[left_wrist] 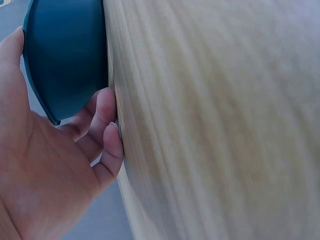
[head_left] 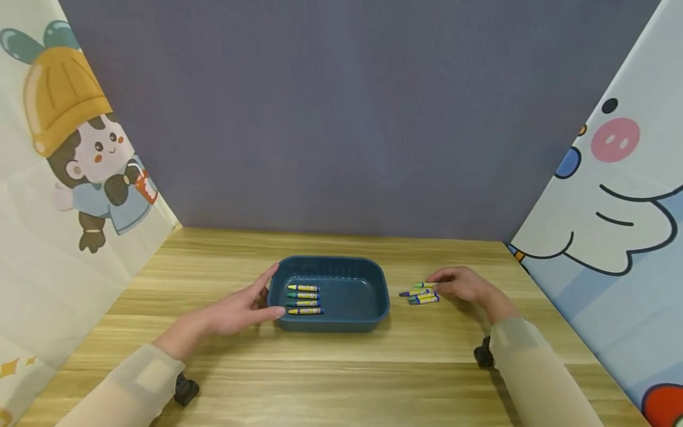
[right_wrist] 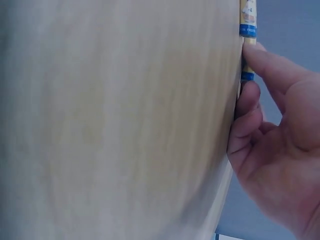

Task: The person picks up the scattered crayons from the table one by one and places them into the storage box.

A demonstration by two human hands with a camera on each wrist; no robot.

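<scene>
A dark blue rectangular tray point(head_left: 354, 302) stands on the table. My left hand point(head_left: 237, 311) grips its left end, thumb over the near corner of the rim and index finger at the far corner. In the left wrist view the other fingers point(left_wrist: 105, 105) curl beside the tray's outer wall. Several crayons point(head_left: 304, 295) lie in a column in the tray's left half, tips to the left. Right of the tray, my right hand point(head_left: 464, 284) pinches a light green crayon point(head_left: 421, 285) at its blunt end. Other crayons point(head_left: 424, 300) lie in a small pile just nearer to me.
The wood-grain table point(head_left: 331, 379) ends at a grey-purple upright panel point(head_left: 341, 118) behind the tray. Printed cartoon sheets, the left one point(head_left: 32, 249) and the right one point(head_left: 629, 237), stand along the sides. A black wrist device point(head_left: 185, 390) sits at my left cuff.
</scene>
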